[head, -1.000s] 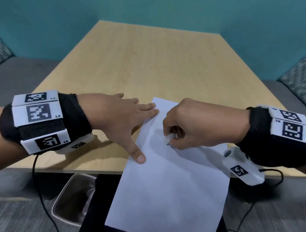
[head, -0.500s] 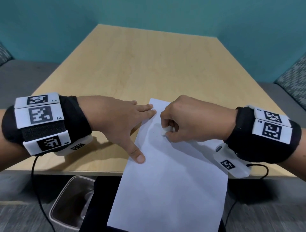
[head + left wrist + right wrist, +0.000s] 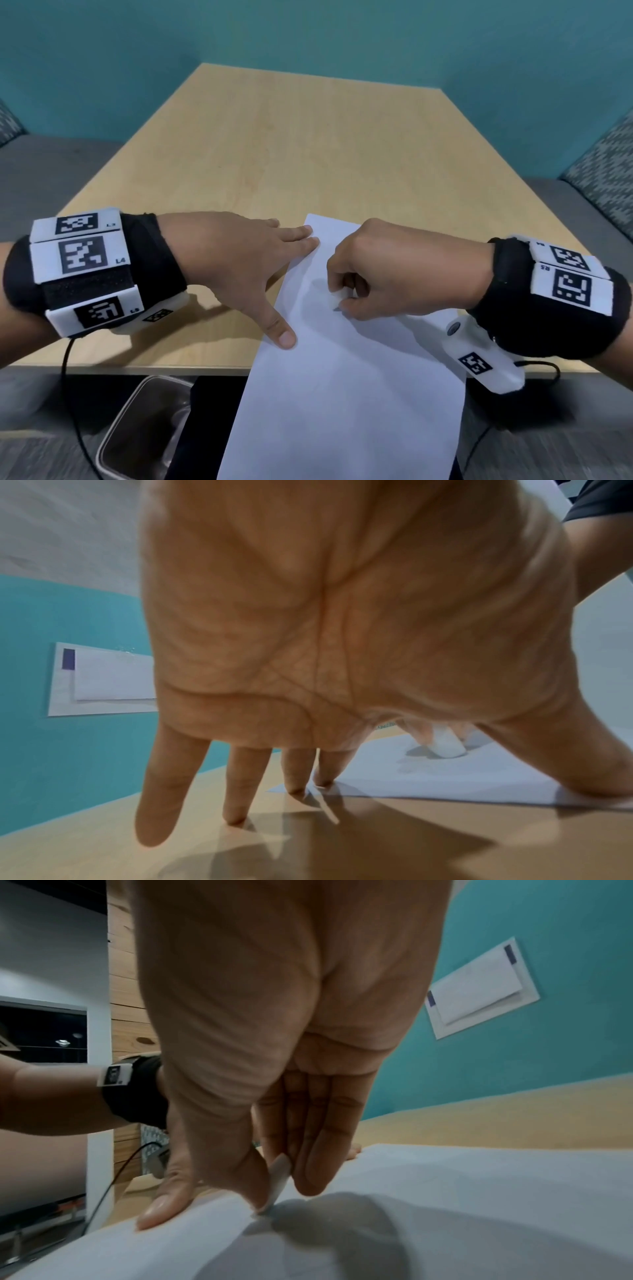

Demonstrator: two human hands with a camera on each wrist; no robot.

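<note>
White paper point(image 3: 342, 394) lay slantwise at the lower centre of the head view. Its far end rested on the pale wooden table point(image 3: 274, 144) and its near end hung past the table's front edge.

The left hand point(image 3: 236, 263), at the left centre of that frame, was spread flat with its fingers straight. The thumb tip pressed on the sheet's left edge, the index fingertip sat on its far left corner, and the ring fingertip touched bare wood just beside it.

The right hand point(image 3: 397, 277), right of centre, was curled over the upper part of the sheet, its thumb and fingers pinching a small white eraser point(image 3: 335, 297). In the left wrist view the eraser stood tilted with its lower end touching the paper. In the right wrist view it showed as a thin white piece between thumb and fingers, its tip on the sheet beside a dark shadow.

Black wrist bands point(image 3: 82, 274) with white marker tags sat on both arms. A metal bin point(image 3: 144, 428) stood below the table edge at the lower left of the head view, and a teal wall point(image 3: 308, 34) filled the top of the frame.
</note>
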